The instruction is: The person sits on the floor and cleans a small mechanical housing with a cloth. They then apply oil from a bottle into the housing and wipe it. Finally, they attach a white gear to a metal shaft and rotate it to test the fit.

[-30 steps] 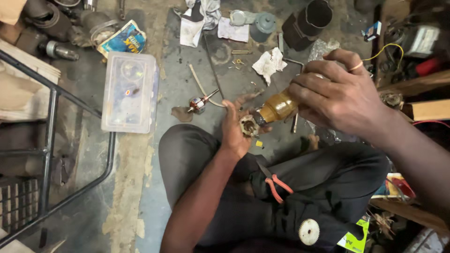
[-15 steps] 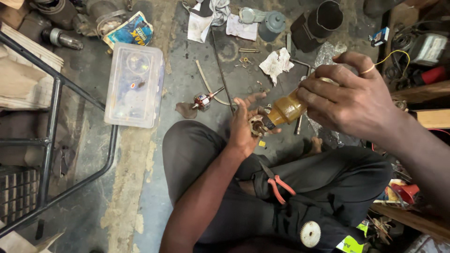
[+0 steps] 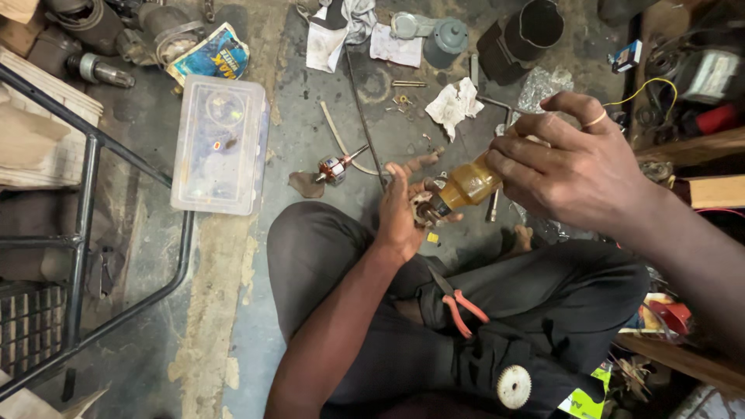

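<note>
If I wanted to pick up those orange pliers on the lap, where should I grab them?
Probably by the orange handles of the pliers, coming from above and from the right. They lie flat on the dark trousers with the handles spread and pointing down-right, free of anything. The thin metal tip points up-left toward the left hand, so it is closer to the busy hands.

crumpled blue-yellow packet [image 3: 208,53] top left, small blue box [image 3: 625,56]
</note>
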